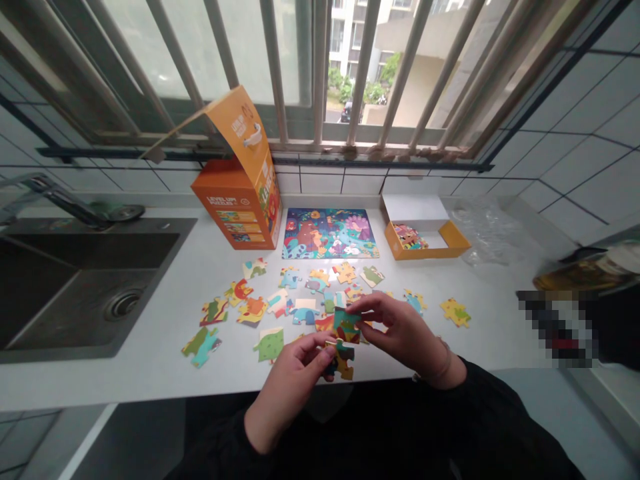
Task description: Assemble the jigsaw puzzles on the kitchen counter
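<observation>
My left hand (295, 377) pinches a yellow and dark puzzle piece (343, 360) near the counter's front edge. My right hand (400, 330) grips a teal and red puzzle piece (346, 325) just above it, and the two pieces touch edge to edge. Several loose colourful puzzle pieces (280, 303) lie scattered on the white counter (150, 347) beyond my hands. A finished puzzle picture (330, 233) lies flat further back.
An orange puzzle box (240, 210) with its lid flipped up stands at the back left of the pieces. An orange tray (425, 233) holding pieces sits back right, beside a clear plastic wrap (480, 230). A dark sink (75, 280) and tap (60, 197) lie left. A barred window is behind.
</observation>
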A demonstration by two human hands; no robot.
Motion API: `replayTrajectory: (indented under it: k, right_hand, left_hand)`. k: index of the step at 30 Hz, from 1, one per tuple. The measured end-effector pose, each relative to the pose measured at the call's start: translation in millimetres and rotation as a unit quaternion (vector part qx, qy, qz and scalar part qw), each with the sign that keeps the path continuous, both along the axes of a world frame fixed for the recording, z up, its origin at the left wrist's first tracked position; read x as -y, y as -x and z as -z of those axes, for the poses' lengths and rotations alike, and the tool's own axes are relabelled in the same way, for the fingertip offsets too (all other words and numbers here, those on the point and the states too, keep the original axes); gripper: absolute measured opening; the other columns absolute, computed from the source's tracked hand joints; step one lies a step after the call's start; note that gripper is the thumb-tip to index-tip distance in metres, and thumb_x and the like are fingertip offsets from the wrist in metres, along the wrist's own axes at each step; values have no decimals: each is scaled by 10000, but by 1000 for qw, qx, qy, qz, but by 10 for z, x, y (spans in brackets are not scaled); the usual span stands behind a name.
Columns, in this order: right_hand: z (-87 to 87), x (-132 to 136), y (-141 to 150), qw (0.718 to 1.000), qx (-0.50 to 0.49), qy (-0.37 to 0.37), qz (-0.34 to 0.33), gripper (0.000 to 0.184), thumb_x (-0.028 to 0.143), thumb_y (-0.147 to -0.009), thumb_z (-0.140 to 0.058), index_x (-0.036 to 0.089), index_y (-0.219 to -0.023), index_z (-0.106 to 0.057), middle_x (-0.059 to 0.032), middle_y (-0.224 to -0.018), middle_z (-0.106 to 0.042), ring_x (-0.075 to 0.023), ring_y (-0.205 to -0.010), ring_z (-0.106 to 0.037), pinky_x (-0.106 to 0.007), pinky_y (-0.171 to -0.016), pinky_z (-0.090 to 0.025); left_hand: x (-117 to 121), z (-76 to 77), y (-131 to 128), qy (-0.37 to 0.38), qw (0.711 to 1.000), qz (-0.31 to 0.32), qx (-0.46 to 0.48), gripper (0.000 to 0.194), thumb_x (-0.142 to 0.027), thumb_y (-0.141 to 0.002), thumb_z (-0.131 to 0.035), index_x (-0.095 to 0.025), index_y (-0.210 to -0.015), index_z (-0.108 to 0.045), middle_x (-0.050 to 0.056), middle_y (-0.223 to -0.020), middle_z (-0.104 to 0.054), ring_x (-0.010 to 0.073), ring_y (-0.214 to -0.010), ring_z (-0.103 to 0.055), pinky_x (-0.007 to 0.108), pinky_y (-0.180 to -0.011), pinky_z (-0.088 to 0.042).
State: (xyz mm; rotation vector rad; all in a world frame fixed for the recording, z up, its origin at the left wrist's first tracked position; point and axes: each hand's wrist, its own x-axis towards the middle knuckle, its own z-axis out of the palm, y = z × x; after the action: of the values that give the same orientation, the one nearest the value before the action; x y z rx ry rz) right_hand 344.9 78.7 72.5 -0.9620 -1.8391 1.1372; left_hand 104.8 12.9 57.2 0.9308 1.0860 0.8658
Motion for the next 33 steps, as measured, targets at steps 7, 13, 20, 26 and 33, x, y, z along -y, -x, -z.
replayTrajectory:
  k: [7, 13, 20, 26, 33]
  right_hand:
    - [93, 250, 221, 997, -11, 26, 76, 183, 397, -1060, -675, 287, -1201, -716, -98, -1369, -717, -247, -1186, -746, -392, -949, -678]
    - [322, 465, 320, 970, -59, 227, 60, 384, 506, -960, -819, 244, -1206, -685, -13, -892, -739, -188, -800, -720, -325, -734, -601]
    - [331, 472, 224, 946, -113, 267, 143, 446, 555, -918, -848, 222, -1181, -711, -27, -920, -744, -182, -808, -694, -313, -720, -569]
    - [347, 460, 95, 947, -105, 241, 185, 458, 570, -936, -825, 220, -1209, -715, -41, -975, -736, -185, -829, -685, -320, -734, -580]
    - [305, 474, 156, 939, -140, 229, 215, 489, 591, -894, -857, 213, -1171, -719, -39, -904, -733, -203, -815, -711, -342, -726, -615]
  left_hand:
    - [19, 72, -26, -6, 998, -55, -18, 519, -628, -911, -805, -157, -1124, -840, 115, -1007, -798, 204, -846, -675, 258, -642, -533]
    - [-1, 76, -6, -17, 994, -94, -46, 515, -628, -893, -816, -155, -1095, -845, 84, -943, -803, 151, -709, -619, 260, -640, -511]
    - [9, 106, 31, -19, 988, -146, -46, 505, -612, -891, -820, -165, -1124, -852, 102, -896, -831, 207, -804, -731, 262, -657, -536]
    - [-4, 141, 107, -1, 983, -173, -55, 460, -540, -852, -874, -179, -1136, -849, 124, -1025, -858, 247, -901, -796, 295, -719, -597]
    - [37, 178, 89, 13, 984, -176, 9, 471, -515, -807, -932, -185, -1127, -831, 121, -1071, -862, 280, -1014, -833, 322, -822, -648]
